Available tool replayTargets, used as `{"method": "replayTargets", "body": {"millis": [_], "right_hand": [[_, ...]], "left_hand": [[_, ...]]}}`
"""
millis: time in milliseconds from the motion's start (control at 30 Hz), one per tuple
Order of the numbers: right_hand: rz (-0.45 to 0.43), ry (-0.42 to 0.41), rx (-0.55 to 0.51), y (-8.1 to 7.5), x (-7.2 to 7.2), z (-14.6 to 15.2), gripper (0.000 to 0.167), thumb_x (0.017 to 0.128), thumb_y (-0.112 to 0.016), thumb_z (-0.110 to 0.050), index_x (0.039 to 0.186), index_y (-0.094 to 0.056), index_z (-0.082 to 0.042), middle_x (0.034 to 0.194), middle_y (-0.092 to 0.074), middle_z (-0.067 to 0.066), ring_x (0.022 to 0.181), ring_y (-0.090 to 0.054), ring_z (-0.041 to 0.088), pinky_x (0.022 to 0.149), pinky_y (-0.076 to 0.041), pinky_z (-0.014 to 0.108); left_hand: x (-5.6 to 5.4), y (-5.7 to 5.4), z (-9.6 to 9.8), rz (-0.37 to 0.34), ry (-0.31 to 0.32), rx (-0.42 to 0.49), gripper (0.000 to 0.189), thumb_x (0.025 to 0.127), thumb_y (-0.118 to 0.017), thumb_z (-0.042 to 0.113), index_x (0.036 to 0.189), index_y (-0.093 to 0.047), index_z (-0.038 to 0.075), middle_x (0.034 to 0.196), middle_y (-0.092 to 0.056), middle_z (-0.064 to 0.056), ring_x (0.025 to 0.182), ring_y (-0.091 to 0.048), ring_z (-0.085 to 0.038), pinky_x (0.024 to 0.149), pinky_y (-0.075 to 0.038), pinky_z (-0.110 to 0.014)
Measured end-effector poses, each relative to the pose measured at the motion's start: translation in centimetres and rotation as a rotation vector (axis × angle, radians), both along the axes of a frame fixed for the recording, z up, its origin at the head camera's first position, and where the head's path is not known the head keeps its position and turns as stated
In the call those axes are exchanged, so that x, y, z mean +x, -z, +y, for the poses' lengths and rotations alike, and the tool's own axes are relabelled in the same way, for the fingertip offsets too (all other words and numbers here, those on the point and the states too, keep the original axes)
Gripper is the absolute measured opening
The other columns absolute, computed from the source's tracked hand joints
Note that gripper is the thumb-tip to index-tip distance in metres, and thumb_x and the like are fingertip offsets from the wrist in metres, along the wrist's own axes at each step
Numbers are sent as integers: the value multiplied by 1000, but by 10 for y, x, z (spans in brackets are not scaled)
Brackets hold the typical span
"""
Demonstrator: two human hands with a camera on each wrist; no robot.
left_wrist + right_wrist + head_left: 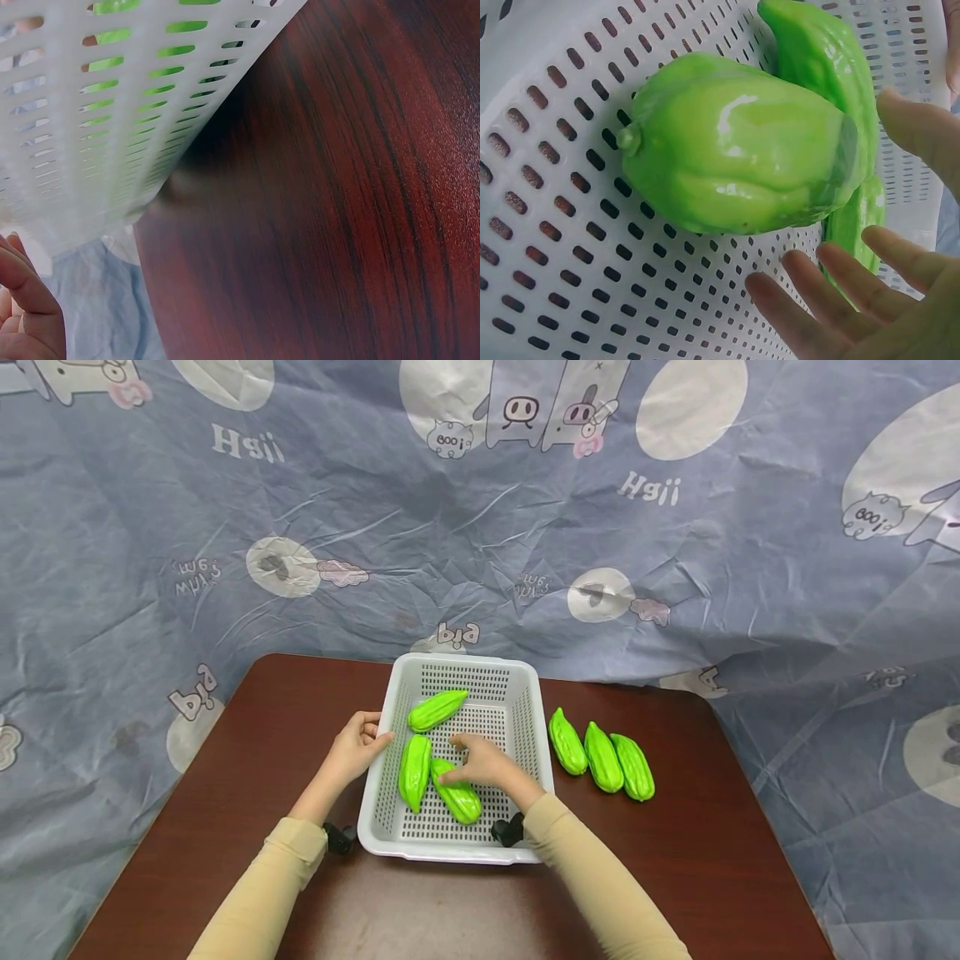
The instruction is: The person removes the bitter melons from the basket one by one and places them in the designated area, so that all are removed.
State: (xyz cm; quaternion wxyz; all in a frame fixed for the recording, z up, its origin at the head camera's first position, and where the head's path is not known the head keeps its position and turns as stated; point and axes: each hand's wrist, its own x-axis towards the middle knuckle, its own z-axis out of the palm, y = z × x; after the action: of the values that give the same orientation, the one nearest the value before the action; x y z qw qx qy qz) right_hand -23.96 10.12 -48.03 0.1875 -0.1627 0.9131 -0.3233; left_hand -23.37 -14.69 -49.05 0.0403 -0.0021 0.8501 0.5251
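A light grey perforated plastic basket (450,852) holds three long, glossy green ridged gourds. At its left rim, my left hand (357,748) holds the edge between thumb and fingers. In the left wrist view, curled fingers of that hand (30,307) show beside the slotted wall. My right hand (483,764) reaches into the basket above the nearest gourd (462,803). Its fingers (840,277) are spread and the thumb stands apart, with that gourd (735,150) in front of them. A second gourd (415,772) lies beside it, and a third (437,710) sits farther back.
Three more green gourds (602,758) lie side by side on the dark reddish-brown table (697,860), right of the basket. A blue-grey printed cloth (465,527) hangs behind the table and along its sides. Black wrist cameras (507,831) sit under both wrists.
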Motion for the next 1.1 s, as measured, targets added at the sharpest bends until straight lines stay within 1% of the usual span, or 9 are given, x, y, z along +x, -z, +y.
{"method": "replayTargets", "body": {"millis": [233, 367, 533, 800, 1100], "right_hand": [[-18, -17, 87, 3, 2, -3, 83, 73, -86, -35, 140, -50, -3, 129, -62, 17, 116, -60, 32, 98, -50, 47], [-50, -22, 110, 4, 3, -3, 77, 73, -86, -35, 136, -54, -3, 122, -64, 17, 110, -62, 30, 94, -51, 45], [-65, -35, 135, 3, 4, -3, 70, 75, -85, -36, 131, -58, -4, 116, -65, 15, 104, -61, 26, 91, -52, 42], [-69, -34, 146, 1, 4, -3, 67, 75, -85, -35, 129, -60, -5, 112, -65, 12, 98, -61, 21, 88, -52, 39], [-84, -3, 78, -4, 1, 1, 68, 74, -85, -36, 130, -59, -6, 120, -65, 15, 106, -62, 26, 89, -54, 39]], "left_hand": [[0, -1, 0, 16, 3, -1, 51, 95, -66, 17, 138, -44, -1, 105, -60, -16, 81, -59, -17, 72, -53, -29], [0, -1, 0, 24, 7, -10, 51, 95, -66, 17, 138, -45, -1, 104, -60, -16, 81, -60, -17, 71, -53, -29], [1, 0, 0, 22, 5, -17, 51, 96, -66, 18, 138, -45, 0, 105, -61, -16, 82, -61, -18, 72, -54, -30], [0, 2, 1, 39, -1, -20, 51, 95, -67, 17, 138, -45, 0, 104, -61, -16, 82, -62, -19, 73, -55, -31], [0, 2, 0, 32, 3, -26, 51, 95, -66, 16, 138, -45, -1, 103, -60, -16, 80, -61, -18, 72, -54, -30]]}}
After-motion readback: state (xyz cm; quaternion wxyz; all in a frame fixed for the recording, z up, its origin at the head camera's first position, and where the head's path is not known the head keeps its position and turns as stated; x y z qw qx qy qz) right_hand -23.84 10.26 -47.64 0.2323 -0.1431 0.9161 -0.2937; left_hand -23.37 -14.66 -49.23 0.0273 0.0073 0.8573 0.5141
